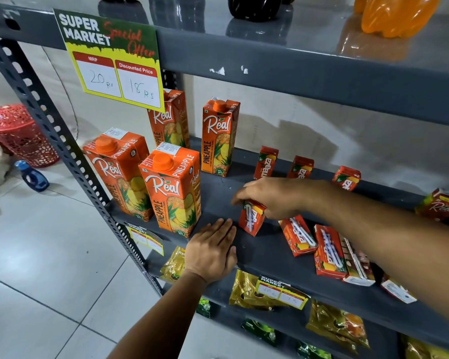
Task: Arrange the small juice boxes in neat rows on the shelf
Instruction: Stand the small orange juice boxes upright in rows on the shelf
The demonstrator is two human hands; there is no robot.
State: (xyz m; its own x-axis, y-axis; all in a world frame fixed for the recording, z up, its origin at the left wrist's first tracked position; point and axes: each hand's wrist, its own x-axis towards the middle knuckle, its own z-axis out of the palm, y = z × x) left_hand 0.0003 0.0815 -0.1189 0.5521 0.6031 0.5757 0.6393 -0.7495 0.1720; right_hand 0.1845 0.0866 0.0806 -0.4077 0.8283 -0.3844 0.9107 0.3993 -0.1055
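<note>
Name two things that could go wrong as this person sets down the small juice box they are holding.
The right hand grips the tilted small juice box only by its top, so it may topple. The forearm reaches over loose boxes lying at the shelf front edge and could sweep them off.

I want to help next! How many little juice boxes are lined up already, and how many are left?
Three small boxes stand in a back row. The right hand is setting one box upright at the front, while the left hand rests flat on the shelf. Several tipped-over boxes on the right need standing up.
</note>
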